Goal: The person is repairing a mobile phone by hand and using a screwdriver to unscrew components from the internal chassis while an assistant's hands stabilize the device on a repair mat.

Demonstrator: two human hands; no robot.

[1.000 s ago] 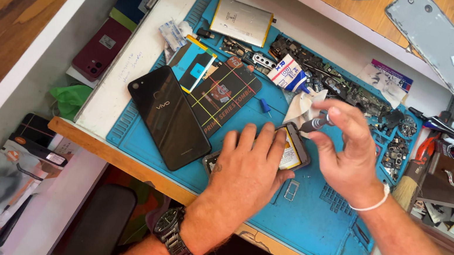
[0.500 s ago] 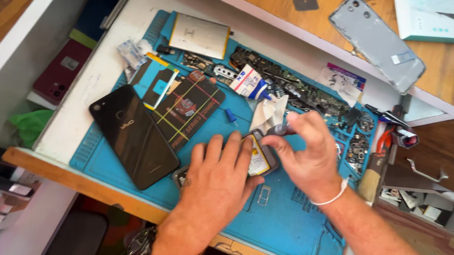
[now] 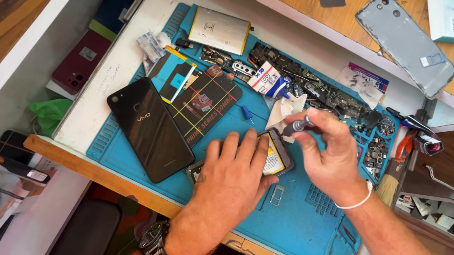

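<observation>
My left hand [image 3: 230, 172] lies flat on an opened phone [image 3: 277, 157] that rests on the blue work mat [image 3: 296, 226], pressing it down; a yellow-labelled battery shows inside the phone. My right hand [image 3: 333, 154] pinches a small grey tube [image 3: 297, 125], its tip pointing down at the phone's top edge. A crumpled white wipe [image 3: 284, 109] lies just behind the phone.
A black phone back cover [image 3: 150, 128] and a dark panel with yellow grid lines [image 3: 205, 104] lie left of my hands. A loose battery [image 3: 220, 30], small parts, a brush [image 3: 390, 180] and red-handled tools [image 3: 422, 137] crowd the mat's far and right sides. A grey phone [image 3: 406, 42] lies on the wooden top.
The view has shifted slightly. My left hand stays pressed on the phone, and my right hand keeps the tube at the phone's top edge with only small movement.
</observation>
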